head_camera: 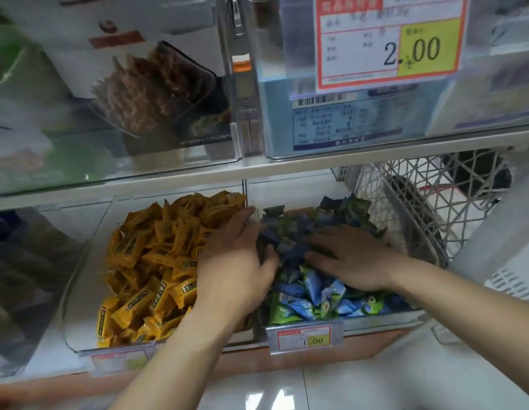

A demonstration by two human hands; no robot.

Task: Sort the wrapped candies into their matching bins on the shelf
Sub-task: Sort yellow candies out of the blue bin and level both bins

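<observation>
Your left hand (236,261) curls round blue candies (304,288); right hand (355,258) lies flat, fingers straight, on the pile.
Pin the heap in the right bin (390,319) while lifting; keep yellow candies (150,261) left of the divider (244,196).

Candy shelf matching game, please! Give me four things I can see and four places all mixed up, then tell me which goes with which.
Things:
1. yellow candies
2. blue-and-green candies
3. 2.00 price tag
4. white lattice basket

Places:
A. far right, beside the bins
B. in the left bin
C. up high, on the clear box
D. in the right bin

Pairs: 1-B, 2-D, 3-C, 4-A.
</observation>
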